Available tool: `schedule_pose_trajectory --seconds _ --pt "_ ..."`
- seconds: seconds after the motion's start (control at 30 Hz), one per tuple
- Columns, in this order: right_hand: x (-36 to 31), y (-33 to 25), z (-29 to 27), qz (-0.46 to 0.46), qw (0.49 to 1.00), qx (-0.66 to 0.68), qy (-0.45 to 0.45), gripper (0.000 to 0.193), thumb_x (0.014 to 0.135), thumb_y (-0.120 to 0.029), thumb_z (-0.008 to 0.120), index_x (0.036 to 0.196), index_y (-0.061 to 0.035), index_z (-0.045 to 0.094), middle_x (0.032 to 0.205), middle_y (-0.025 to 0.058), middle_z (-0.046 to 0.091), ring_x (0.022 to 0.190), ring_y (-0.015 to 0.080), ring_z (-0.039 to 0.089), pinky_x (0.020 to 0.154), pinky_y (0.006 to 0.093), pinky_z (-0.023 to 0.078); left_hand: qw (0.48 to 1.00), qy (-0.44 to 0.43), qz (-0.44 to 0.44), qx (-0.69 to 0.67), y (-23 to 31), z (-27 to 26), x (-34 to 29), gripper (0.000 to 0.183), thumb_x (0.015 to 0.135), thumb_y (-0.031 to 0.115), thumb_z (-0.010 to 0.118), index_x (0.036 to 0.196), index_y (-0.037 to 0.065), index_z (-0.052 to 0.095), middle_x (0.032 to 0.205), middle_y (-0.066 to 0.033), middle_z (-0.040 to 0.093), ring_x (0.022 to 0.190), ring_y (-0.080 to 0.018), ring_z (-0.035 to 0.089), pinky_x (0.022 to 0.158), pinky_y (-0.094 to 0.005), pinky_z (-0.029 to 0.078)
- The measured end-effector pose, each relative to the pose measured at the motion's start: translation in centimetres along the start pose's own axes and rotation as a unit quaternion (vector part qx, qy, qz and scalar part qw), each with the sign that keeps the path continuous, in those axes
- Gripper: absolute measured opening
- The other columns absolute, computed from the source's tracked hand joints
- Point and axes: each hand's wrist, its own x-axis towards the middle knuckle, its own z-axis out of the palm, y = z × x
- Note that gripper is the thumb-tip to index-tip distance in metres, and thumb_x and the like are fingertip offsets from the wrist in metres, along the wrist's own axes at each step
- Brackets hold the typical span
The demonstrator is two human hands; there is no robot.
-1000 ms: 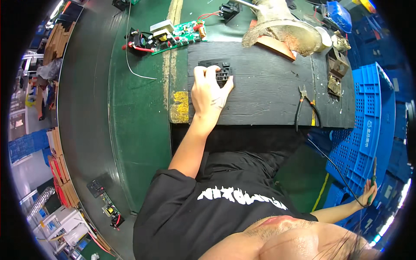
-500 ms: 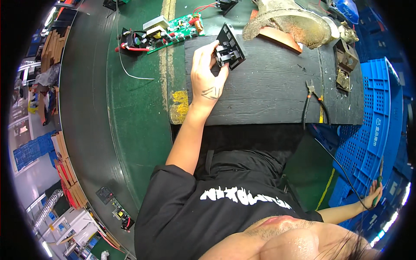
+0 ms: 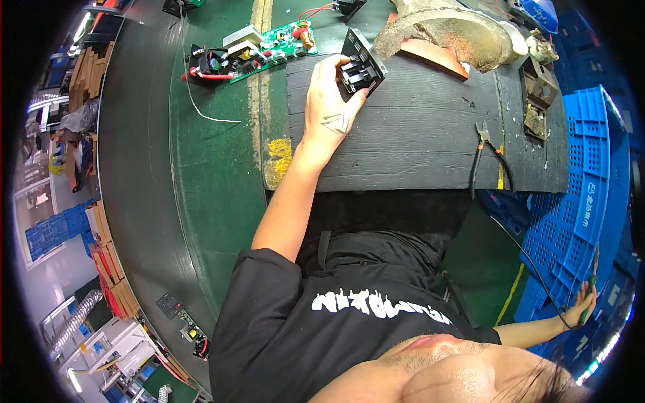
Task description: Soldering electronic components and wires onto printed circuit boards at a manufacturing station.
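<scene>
In my left hand (image 3: 329, 111) is a black plastic panel (image 3: 361, 64) with slots and moulded brackets, pinched by its edge over the near-left part of the dark work board (image 3: 403, 154). The panel stands tilted, its bracketed side partly facing me. Far out at the lower right, my right hand (image 3: 579, 310) is closed round the green handle of a soldering iron (image 3: 591, 289). Its thin metal tip points up beside the blue crate, and a black cord (image 3: 531, 265) runs from the hand toward the board.
Pliers (image 3: 484, 151) with black-orange handles lie at the board's near right edge. Beyond my left hand is a green circuit board (image 3: 282, 43) with wires. A crusty bowl-shaped piece (image 3: 447, 33) stands at the back, a metal block (image 3: 537, 94) to its right. A blue crate (image 3: 571, 188) flanks the board.
My left hand has shifted slightly right and turned the panel a little, showing more of its brackets. My right hand, still holding the soldering iron, has barely moved.
</scene>
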Motion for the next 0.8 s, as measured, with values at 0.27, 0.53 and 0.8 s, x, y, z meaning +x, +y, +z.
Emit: schedule_pose_trajectory --seconds 0.27,0.53,0.8 --pt "-0.6 -0.3 0.0 -0.027 0.999 0.026 -0.015 0.046 0.112 -0.032 0.046 0.138 0.0035 0.060 0.130 0.0223 0.071 0.121 0.0326 0.070 0.101 0.0391 0.052 0.988 0.011 0.099 0.115 1.3 -4.5 1.2 0.078 0.077 0.022 0.088 0.141 -0.004 0.052 0.133 -0.0241 0.057 0.125 -0.0398 0.056 0.109 -0.0438 0.046" --pt "-0.2 -0.1 -0.5 -0.007 0.999 0.035 -0.015 0.048 0.113 -0.032 0.041 0.141 0.0040 0.057 0.134 0.0221 0.069 0.123 0.0341 0.069 0.102 0.0418 0.051 0.964 0.039 0.078 0.252 1.4 -16.3 12.4 0.047 0.094 0.025 0.078 0.131 -0.002 0.067 0.119 -0.0144 0.075 0.111 -0.0213 0.071 0.093 -0.0339 0.058" --pt "-0.3 -0.7 -1.0 0.031 0.998 0.047 -0.004 0.054 0.114 -0.037 0.037 0.146 0.0029 0.054 0.138 0.0225 0.067 0.126 0.0353 0.067 0.104 0.0418 0.050 0.951 0.282 0.117 0.054 -2.7 -31.7 23.8 0.020 0.104 0.008 0.059 0.117 -0.001 0.072 0.102 -0.0116 0.077 0.087 -0.0148 0.072 0.071 -0.0260 0.059"
